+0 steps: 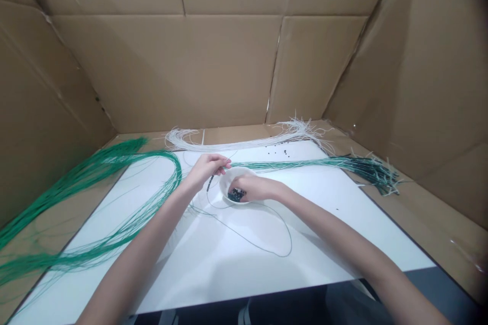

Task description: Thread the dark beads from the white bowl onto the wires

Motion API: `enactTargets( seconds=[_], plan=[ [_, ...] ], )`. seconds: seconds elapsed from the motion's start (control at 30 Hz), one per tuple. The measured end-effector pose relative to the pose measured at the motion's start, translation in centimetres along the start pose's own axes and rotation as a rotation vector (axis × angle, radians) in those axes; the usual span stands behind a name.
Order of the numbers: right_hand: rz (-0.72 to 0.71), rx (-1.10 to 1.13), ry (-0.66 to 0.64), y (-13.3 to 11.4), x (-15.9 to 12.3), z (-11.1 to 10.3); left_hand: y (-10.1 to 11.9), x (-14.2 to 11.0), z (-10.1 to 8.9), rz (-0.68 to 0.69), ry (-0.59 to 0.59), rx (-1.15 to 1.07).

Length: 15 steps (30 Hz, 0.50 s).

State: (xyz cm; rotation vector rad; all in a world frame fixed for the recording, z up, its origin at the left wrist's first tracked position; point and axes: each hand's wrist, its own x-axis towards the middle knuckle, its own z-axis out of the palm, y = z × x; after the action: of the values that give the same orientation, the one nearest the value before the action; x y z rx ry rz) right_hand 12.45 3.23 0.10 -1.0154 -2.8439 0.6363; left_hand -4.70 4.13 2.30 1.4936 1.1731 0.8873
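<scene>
A white bowl [224, 183] with small dark beads [236, 195] in its bottom stands near the middle of the white table [244, 274]. My right hand [251, 188] reaches into it, fingers bent down at the beads; whether any are pinched is hidden. Just left of the bowl's rim, my left hand [211, 166] is closed, thumb and fingertips together on a thin string. A short row of dark beads [210, 183] hangs below that hand on the string. The thin green string [259, 248] trails from there in a wide loop across the table.
Long green strands [125, 236] curve over the table's left side. A white strand bundle [236, 145] lies along the back. Another green bundle [305, 163] stretches behind the bowl to dark, beaded ends [371, 172] at right. Loose beads [285, 152] lie at the back. Cardboard walls [229, 71] surround the table.
</scene>
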Motion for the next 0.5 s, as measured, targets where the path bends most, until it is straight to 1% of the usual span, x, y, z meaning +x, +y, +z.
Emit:
enactTargets(
  seconds=[0.03, 0.1, 0.23, 0.37, 0.5],
  plan=[
    [-0.042, -0.025, 0.0, -0.12, 0.3, 0.28, -0.22, 0.18, -0.1, -0.032, -0.013, -0.075],
    [-0.056, -0.064, 0.016, -0.26, 0.76, 0.66, -0.53, 0.45, -0.28, -0.079, -0.021, -0.183],
    [0.042, -0.107, 0.007, -0.35, 0.96, 0.84, -0.8, 0.72, -0.49, -0.13, -0.025, -0.287],
    [0.103, -0.146, 0.011, -0.32, 0.89, 1.04, -0.87, 0.7, -0.49, -0.149, -0.047, -0.296],
    [0.063, -0.154, 0.054, -0.04, 0.85, 1.27, -0.6, 0.36, -0.32, -0.145, -0.065, -0.21]
  ],
)
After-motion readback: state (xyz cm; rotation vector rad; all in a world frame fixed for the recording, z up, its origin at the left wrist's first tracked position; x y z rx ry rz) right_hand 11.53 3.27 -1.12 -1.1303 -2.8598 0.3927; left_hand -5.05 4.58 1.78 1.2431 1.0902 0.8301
